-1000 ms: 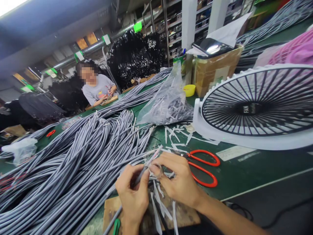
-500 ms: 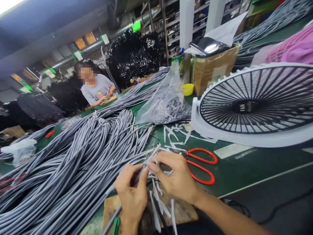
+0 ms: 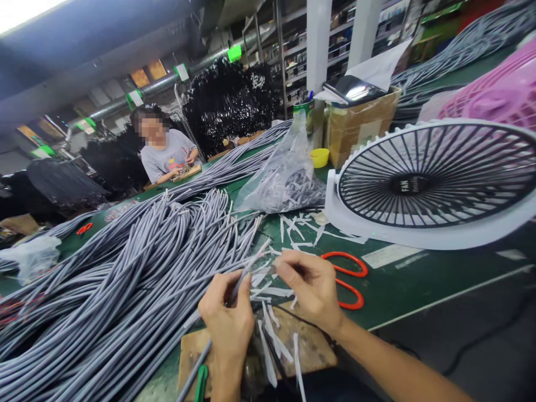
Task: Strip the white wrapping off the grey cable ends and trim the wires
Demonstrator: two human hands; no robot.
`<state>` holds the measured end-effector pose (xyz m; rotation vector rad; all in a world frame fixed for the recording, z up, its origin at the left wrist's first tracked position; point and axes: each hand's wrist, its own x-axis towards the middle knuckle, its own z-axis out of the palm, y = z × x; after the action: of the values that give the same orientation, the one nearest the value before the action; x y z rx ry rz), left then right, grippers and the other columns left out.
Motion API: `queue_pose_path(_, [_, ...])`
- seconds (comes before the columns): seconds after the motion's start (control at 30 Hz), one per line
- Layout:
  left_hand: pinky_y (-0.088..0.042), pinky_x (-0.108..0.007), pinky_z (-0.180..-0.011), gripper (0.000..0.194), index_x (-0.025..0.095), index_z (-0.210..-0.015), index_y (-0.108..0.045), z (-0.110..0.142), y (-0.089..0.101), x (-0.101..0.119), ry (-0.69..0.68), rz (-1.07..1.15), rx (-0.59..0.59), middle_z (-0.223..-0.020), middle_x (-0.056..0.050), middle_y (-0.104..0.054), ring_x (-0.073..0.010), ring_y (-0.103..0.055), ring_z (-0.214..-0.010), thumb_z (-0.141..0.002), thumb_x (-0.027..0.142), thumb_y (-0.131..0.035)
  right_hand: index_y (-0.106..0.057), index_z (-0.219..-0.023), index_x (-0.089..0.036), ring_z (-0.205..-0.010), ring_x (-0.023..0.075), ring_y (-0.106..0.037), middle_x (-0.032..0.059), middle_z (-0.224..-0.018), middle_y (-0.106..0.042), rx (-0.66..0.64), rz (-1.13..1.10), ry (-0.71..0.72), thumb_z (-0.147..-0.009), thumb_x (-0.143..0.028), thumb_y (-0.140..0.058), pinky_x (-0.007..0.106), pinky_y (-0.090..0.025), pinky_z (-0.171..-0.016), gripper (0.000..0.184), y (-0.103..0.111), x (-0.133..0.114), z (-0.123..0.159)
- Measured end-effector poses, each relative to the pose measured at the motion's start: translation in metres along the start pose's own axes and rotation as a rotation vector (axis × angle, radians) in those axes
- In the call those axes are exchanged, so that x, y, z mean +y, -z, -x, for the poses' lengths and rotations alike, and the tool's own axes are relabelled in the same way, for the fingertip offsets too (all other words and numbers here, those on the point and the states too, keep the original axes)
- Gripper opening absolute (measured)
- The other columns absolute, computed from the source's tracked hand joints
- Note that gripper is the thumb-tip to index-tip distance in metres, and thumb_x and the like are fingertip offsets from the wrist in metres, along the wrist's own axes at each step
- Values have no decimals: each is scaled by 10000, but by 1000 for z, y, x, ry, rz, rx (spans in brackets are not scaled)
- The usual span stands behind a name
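My left hand [image 3: 228,312] is closed around a grey cable [image 3: 251,263], thumb pressed against it near its pale end. The cable's lower length runs down past my wrist. Just right of that end, my right hand [image 3: 313,286] is pinched, apart from the cable; whatever sits between its fingertips is too small to make out. Red-handled scissors [image 3: 352,298] lie beside my right hand, their blades hidden behind it. Below both hands is a worn wooden board [image 3: 310,349] with white strips [image 3: 278,346] on it. A green-handled tool [image 3: 201,382] lies at the board's left.
A large pile of grey cables [image 3: 125,279] covers the left of the green table. Ahead stand a clear bag of scraps [image 3: 288,184], a yellow cup [image 3: 320,157] and a cardboard box [image 3: 362,120]. A white fan [image 3: 419,234] is at right. Another person [image 3: 170,153] sits across the table.
My right hand has moved away from the cable end, a little to the right, and is still pinched. The left hand keeps its hold on the cable.
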<state>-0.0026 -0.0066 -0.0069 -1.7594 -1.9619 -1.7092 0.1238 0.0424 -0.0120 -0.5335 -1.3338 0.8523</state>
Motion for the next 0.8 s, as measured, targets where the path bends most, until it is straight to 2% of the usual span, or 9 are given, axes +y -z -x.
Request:
queue_pose_path(0.13, [-483, -235, -551, 137, 179, -724, -689, 1, 0, 2, -32, -14, -1, -644, -22, -658, -148, -611, -587, -787, 280, -620, -635, -596, -164, -470, 83, -390, -24, -510, -504, 157, -259, -237, -755, -330, -662, 208, -312, -446, 231, -6, 9, -2])
queue_pose_path(0.27, [-509, -238, -562, 155, 168, -739, -706, -1, 2, -3, -59, -35, 0, -654, -42, -691, -161, -642, -590, -787, 287, -619, -642, -551, -158, -448, 75, -389, -20, -483, -511, 229, -338, -285, -660, -359, -746, 207, -302, -431, 251, -13, 7, -8])
queue_pose_path(0.37, [-529, -278, -616, 186, 163, -738, -732, -3, 5, -9, -22, -68, 83, -702, -81, -732, -205, -677, -633, -760, 319, -633, -576, -510, -169, -428, 66, -365, -42, -468, -461, 309, -322, -193, -628, -396, -779, 203, -299, -410, 326, 1, -4, -24])
queue_pose_path(0.47, [-510, -295, -601, 256, 143, -705, -730, -5, 9, -13, 165, -49, 265, -677, -97, -721, -228, -662, -627, -746, 365, -611, -431, -499, -195, -381, 50, -201, -101, -438, -276, 495, -326, 17, -635, -504, -757, 182, -216, -355, 470, 23, -21, -41])
queue_pose_path(0.5, [-496, -282, -579, 276, 137, -702, -722, -6, 9, -12, 222, 11, 248, -652, -85, -705, -215, -644, -607, -741, 386, -608, -432, -528, -199, -382, 53, -155, -113, -438, -230, 574, -311, 119, -652, -520, -747, 179, -198, -348, 466, 27, -26, -44])
queue_pose_path(0.53, [-474, -259, -545, 294, 135, -696, -706, -6, 9, -11, 268, 107, 150, -621, -64, -680, -191, -615, -576, -746, 406, -605, -458, -562, -204, -393, 58, -189, -106, -451, -269, 582, -267, 150, -688, -520, -725, 178, -217, -359, 432, 27, -29, -44])
queue_pose_path(0.57, [-447, -239, -521, 319, 136, -687, -684, -5, 9, -10, 304, 200, 56, -592, -41, -642, -165, -577, -550, -769, 427, -582, -488, -585, -203, -406, 59, -263, -87, -473, -360, 501, -198, 114, -707, -503, -716, 181, -244, -371, 396, 24, -30, -42])
queue_pose_path(0.67, [-319, -201, -444, 403, 149, -593, -569, -4, 6, -6, 343, 379, -152, -495, 29, -441, -95, -394, -469, -807, 487, -532, -602, -747, -175, -408, 36, -314, -35, -592, -573, -8, -89, -180, -597, -365, -814, 177, -228, -358, 322, 3, -23, -29])
queue_pose_path(0.8, [-180, -210, -414, 491, 170, -524, -425, -3, 4, -6, 367, 449, -310, -502, 55, -289, -77, -236, -473, -786, 569, -537, -599, -924, -159, -389, 4, -286, 30, -783, -696, -236, -256, -452, -532, -257, -820, 156, -228, -343, 460, -16, -9, -18])
